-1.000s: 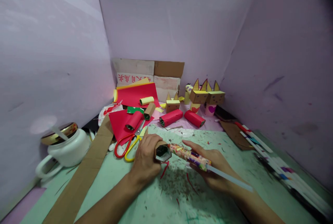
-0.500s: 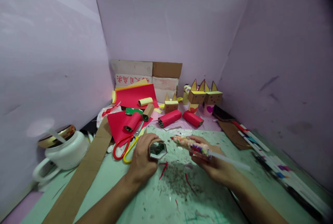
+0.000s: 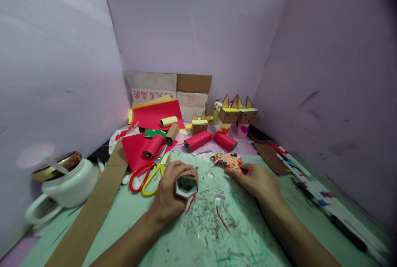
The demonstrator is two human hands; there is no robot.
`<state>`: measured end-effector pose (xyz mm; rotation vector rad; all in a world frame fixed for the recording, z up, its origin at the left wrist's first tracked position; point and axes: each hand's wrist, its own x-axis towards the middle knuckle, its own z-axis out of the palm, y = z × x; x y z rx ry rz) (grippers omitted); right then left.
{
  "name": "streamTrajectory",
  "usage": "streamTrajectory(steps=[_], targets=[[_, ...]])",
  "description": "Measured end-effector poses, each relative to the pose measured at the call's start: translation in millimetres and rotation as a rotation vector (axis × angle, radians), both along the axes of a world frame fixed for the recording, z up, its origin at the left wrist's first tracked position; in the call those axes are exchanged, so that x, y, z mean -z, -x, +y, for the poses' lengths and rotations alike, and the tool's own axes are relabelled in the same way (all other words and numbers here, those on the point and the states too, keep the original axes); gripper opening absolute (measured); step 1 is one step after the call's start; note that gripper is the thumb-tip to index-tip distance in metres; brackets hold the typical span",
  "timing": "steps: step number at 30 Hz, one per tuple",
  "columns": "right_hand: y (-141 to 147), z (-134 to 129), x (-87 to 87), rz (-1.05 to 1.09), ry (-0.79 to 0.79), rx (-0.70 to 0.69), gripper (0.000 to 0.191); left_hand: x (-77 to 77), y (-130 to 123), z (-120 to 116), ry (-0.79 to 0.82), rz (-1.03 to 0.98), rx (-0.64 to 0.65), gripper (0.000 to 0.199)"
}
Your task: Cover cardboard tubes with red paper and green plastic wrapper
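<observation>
My left hand [image 3: 170, 188] is wrapped round a short brown cardboard tube [image 3: 187, 176]; its pale-edged, many-sided open end faces me and the inside is dark green. My right hand [image 3: 256, 178] has its thumb and fingers on a floral-patterned glue gun [image 3: 228, 160], low over the far part of the green tabletop [image 3: 248, 230]. Beyond the hands lie several red paper-wrapped tubes, among them one on the left [image 3: 154, 146], one in the middle [image 3: 197, 141] and one on the right [image 3: 225, 141]. Scissors [image 3: 151, 176] with red and yellow handles rest left of my left hand.
A long cardboard strip [image 3: 89, 209] and a white mug [image 3: 70, 180] stand at the left. Red paper sheets [image 3: 158, 114] and cardboard animal figures [image 3: 229, 115] sit at the back. Pens [image 3: 322, 201] line the right side; lilac panels [image 3: 192, 31] enclose the table.
My right hand has turned the glue gun and lowered it toward the tabletop, so its glue stick no longer shows. My left hand keeps the tube, its opening now tipped slightly differently.
</observation>
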<state>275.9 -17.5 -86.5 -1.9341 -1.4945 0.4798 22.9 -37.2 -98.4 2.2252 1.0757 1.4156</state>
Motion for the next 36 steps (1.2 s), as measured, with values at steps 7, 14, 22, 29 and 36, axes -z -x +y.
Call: streamTrajectory(steps=[7, 14, 22, 29, 36], targets=[[9, -11, -8.9, 0.355, -0.168, -0.017, 0.032, -2.0, -5, -5, 0.015, -0.081, 0.104, 0.050], [43, -23, -13.1, 0.921, 0.202, -0.328, 0.050, -0.7, -5, -10, 0.110, -0.236, 0.272, 0.050], [49, -30, -11.7, 1.267, 0.442, -0.318, 0.044, -0.4, -8, -9, 0.150, -0.219, 0.485, 0.048], [51, -30, -11.5, 1.297, 0.396, -0.258, 0.047, -3.4, -11, -10, 0.248, -0.107, 0.432, 0.058], [52, -22, -4.4, 1.185, -0.042, -0.087, 0.064, -1.6, 0, 5, 0.645, -0.481, 0.043, 0.036]])
